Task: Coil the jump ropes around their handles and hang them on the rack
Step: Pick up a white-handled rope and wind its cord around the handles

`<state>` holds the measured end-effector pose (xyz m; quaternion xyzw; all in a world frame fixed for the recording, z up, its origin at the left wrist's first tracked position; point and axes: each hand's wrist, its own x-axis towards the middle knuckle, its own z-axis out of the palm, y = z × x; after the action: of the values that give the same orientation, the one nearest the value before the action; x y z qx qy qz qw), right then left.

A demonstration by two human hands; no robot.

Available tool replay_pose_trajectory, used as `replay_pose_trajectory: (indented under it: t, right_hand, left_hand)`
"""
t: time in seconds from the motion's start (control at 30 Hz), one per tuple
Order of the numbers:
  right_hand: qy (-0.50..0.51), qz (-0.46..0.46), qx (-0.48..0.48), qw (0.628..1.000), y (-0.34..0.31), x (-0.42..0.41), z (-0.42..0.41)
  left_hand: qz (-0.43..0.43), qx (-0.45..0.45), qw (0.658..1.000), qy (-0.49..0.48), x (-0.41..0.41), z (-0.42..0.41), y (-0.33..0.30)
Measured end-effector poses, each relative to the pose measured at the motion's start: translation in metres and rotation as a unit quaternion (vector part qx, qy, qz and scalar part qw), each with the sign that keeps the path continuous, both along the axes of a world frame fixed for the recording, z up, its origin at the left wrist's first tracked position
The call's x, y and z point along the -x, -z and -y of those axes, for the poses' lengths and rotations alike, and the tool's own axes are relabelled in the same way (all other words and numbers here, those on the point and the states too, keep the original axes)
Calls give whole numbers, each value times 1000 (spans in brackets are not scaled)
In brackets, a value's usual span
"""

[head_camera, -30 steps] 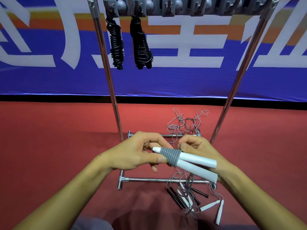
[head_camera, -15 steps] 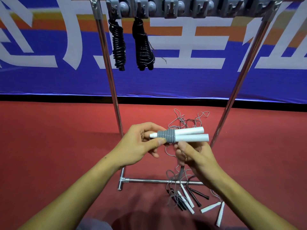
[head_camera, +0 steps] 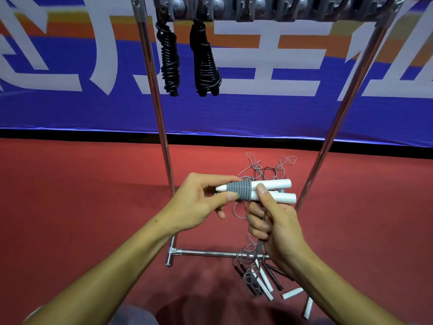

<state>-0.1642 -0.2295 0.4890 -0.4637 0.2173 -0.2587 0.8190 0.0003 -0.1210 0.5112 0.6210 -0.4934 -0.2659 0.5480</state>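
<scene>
Two white jump rope handles [head_camera: 271, 191] lie side by side, held level in front of me, with grey rope [head_camera: 239, 192] coiled tightly around their left part. My left hand [head_camera: 201, 198] pinches the coiled end between thumb and fingers. My right hand [head_camera: 274, 221] grips the loose grey rope below the handles, its thumb pressing on the lower handle. The metal rack [head_camera: 161, 127] stands behind, its hook bar [head_camera: 281, 8] along the top edge. Two coiled black ropes [head_camera: 169, 59] [head_camera: 205, 62] hang from its left hooks.
A tangle of grey and black rope [head_camera: 264, 167] lies on the red floor behind the rack's base bar [head_camera: 210, 253]. More white and black handles [head_camera: 264, 281] lie by the base, near my right forearm. A blue banner [head_camera: 70, 106] closes off the back.
The handles rose from a downward tilt to level. My right hand left the handles' far end, dropped below them and took the loose rope; it now sits closer under the coil.
</scene>
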Motion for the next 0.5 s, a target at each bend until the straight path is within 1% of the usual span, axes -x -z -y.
replay_pose_trajectory:
  t: [0.17, 0.3, 0.37, 0.5]
  right_hand:
    - [26, -23, -2, 999, 0, 2, 0]
    - [22, -37, 35, 998, -3, 3, 4]
    - [23, -48, 52, 997, -2, 2, 7]
    - [17, -90, 80, 993, 3, 3, 9]
  left_hand:
    - [6, -13, 1000, 0, 6, 2, 5]
    - [11, -35, 999, 31, 7, 1, 7]
    - [27, -39, 998, 46, 10, 1, 6]
    - [39, -60, 997, 31, 12, 2, 11]
